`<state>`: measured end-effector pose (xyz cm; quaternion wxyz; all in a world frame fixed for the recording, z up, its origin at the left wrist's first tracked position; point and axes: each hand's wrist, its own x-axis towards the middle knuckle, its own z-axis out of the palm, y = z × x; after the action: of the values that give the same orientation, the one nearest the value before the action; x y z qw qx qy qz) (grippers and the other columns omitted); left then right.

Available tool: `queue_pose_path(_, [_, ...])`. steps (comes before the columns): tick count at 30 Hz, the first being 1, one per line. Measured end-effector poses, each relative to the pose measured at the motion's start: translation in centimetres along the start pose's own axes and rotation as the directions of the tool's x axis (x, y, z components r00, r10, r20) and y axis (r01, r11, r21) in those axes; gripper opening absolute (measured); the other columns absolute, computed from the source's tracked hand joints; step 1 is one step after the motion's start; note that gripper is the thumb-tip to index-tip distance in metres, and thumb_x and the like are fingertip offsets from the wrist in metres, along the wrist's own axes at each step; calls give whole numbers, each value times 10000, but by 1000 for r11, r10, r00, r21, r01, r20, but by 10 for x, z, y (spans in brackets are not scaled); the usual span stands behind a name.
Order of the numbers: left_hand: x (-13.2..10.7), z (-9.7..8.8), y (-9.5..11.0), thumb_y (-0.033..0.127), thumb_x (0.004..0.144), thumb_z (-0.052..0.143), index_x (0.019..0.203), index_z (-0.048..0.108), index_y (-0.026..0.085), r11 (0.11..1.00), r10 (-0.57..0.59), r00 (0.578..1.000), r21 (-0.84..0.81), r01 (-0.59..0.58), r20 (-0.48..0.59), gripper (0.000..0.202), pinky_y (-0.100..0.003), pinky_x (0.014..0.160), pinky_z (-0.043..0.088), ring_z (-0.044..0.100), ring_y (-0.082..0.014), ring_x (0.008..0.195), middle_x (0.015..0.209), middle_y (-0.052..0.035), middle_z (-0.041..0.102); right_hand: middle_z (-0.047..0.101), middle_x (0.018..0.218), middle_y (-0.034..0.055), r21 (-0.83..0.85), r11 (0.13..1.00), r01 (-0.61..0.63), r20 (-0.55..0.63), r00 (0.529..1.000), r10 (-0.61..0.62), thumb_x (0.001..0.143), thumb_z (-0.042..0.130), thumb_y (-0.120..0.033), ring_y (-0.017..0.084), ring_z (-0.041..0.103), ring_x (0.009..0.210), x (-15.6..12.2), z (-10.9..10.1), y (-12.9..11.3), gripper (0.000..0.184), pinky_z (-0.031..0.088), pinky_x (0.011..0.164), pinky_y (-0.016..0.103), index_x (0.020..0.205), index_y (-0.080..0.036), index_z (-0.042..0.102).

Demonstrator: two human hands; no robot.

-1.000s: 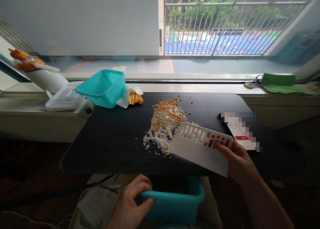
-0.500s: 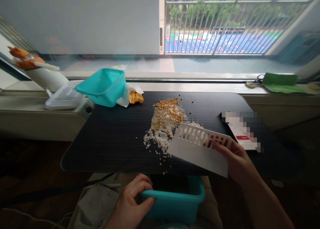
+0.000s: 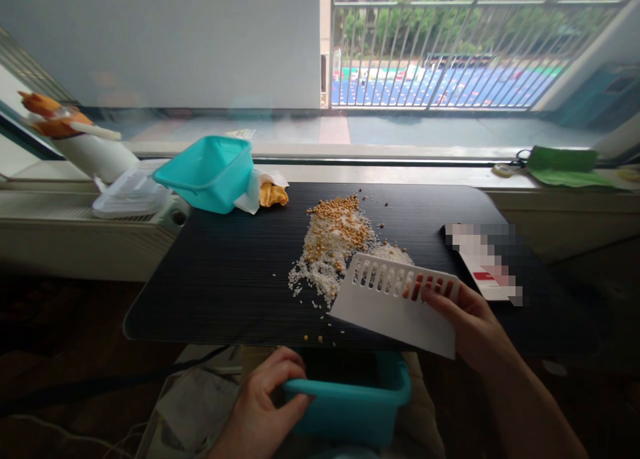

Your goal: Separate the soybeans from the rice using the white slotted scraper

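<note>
My right hand [image 3: 467, 325] grips a white slotted plastic scraper [image 3: 390, 305] by its right end, its lower edge on the black table [image 3: 215, 272] near the front edge. A heap of white rice and yellow beans [image 3: 335, 242] lies just beyond and left of the scraper, and a few loose beans [image 3: 313, 338] sit by the table's front edge. My left hand [image 3: 263, 405] holds the left rim of a teal bin [image 3: 350, 399] below the table's front edge, thumb over the rim.
A second teal bin [image 3: 207, 172] tilts at the table's back left, beside a clear plastic lid [image 3: 127, 195], a white bag with something orange [image 3: 267, 192] and a white cylinder [image 3: 93, 155]. A white card [image 3: 483, 265] lies at right. Green cloth [image 3: 563, 165] rests on the windowsill.
The scraper has slid toward me and the table's front edge, uncovering more rice behind it; a few beans have rolled to the front edge. My left hand stays on the bin.
</note>
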<state>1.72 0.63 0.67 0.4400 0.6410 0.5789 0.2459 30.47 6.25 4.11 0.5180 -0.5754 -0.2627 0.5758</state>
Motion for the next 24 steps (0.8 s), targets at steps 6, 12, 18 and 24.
queue_pose_path(6, [-3, -7, -6, 101, 707, 633, 650, 686, 194, 1000, -11, 1000, 3, 11, -21, 121, -204, 723, 519, 690, -193, 815, 843, -23, 682, 795, 743, -3, -14, 1000, 17, 66, 998, -16, 584, 894, -426, 132, 701, 633, -4, 9, 6, 285, 537, 604, 186, 785, -252, 794])
queue_pose_path(12, [-5, -9, -10, 97, 709, 635, 658, 687, 193, 1000, -28, 998, 5, 28, -48, 121, -203, 722, 516, 681, -193, 811, 836, -24, 670, 788, 714, -7, -31, 999, 13, 110, 994, -10, 614, 871, -452, 119, 681, 596, -10, 25, 11, 271, 532, 577, 173, 780, -248, 801])
queue_pose_path(18, [-4, -8, -10, 95, 727, 635, 673, 663, 198, 999, -16, 999, -31, 15, -29, 119, -193, 722, 503, 670, -183, 811, 828, -9, 652, 795, 748, 4, -106, 994, 32, 134, 991, -17, 629, 861, -460, 117, 684, 646, -20, 23, 11, 287, 522, 598, 144, 800, -237, 804])
queue_pose_path(24, [-3, -7, -7, 97, 730, 617, 644, 648, 196, 1000, 7, 999, -19, -8, -34, 135, -195, 707, 501, 666, -178, 787, 805, -8, 649, 805, 767, 9, -61, 998, -6, 24, 1000, 8, 642, 859, -440, 145, 723, 662, -39, 15, 22, 268, 548, 593, 157, 828, -257, 798])
